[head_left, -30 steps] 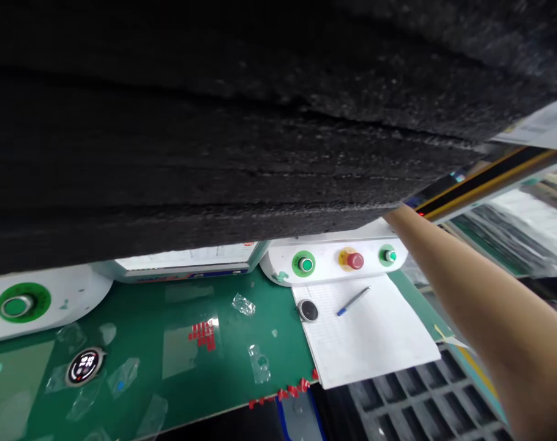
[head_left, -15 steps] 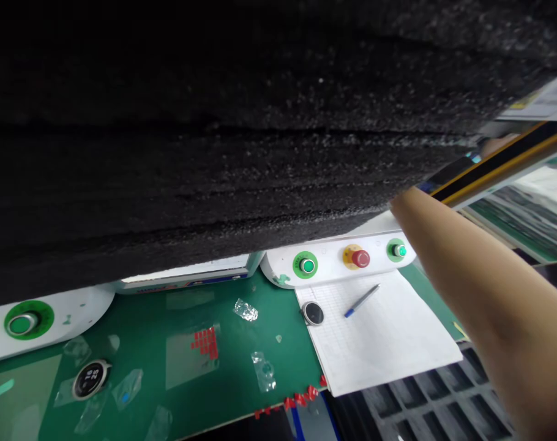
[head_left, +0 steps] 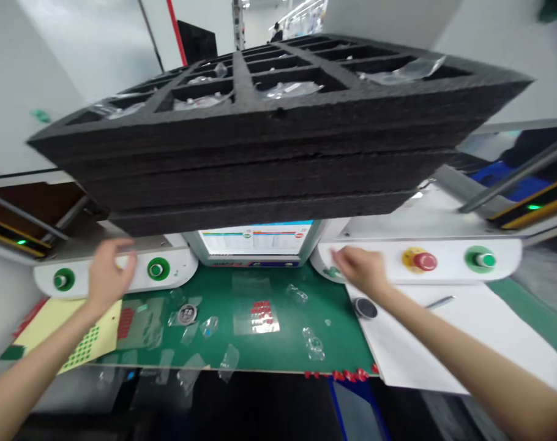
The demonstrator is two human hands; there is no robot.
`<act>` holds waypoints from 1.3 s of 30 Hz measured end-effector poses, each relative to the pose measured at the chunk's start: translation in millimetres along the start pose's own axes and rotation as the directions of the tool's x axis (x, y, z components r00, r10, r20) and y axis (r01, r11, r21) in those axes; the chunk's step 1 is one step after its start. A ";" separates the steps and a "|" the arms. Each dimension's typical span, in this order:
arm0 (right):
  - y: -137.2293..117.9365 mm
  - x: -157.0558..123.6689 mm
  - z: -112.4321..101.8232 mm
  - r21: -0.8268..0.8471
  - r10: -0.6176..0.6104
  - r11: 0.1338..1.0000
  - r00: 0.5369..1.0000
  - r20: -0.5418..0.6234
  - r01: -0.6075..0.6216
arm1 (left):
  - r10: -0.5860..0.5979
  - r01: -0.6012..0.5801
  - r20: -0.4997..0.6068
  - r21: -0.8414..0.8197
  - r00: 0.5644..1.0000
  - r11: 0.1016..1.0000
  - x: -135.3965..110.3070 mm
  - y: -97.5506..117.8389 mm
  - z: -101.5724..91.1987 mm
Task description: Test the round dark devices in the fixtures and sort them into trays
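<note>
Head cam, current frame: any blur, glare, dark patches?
Head view: left hand and right hand look blurred; head view: clear plastic catches bright glints; head view: black foam stack has a dark, low-detail front; head view: screen bright, small text unreadable.

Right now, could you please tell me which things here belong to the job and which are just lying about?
Likely the job: black foam trays; left button panel, near the left hand; right button panel, near the right hand.
Likely lying about: pen; clear plastic scraps.
</note>
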State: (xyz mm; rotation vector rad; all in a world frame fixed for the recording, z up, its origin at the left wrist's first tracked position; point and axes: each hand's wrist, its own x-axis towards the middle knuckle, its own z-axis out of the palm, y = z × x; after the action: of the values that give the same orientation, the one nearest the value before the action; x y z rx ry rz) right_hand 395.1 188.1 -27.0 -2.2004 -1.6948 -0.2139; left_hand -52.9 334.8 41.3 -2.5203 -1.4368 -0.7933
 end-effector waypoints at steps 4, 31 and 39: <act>-89.2 -39.0 47.7 0.062 -0.213 0.977 0.949 0.231 0.204 | 0.221 -0.211 0.166 -0.078 0.961 0.974 -69.9 7.6 -2.6; -119.2 -123.0 -5.3 0.213 -0.317 0.909 0.926 -0.204 0.358 | 0.137 0.168 0.486 -0.531 0.863 0.830 -97.6 53.5 12.8; -146.6 -183.9 -68.1 0.822 0.030 0.558 0.987 -0.158 0.114 | 0.043 0.792 0.858 -0.452 0.512 -0.412 -146.7 193.7 -29.4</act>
State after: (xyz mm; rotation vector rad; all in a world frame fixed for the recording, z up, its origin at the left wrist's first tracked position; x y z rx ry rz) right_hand 211.2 29.3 2.6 -1.3655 -1.3334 0.3542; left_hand 37.6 108.4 19.3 -2.8661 -3.4675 -2.3725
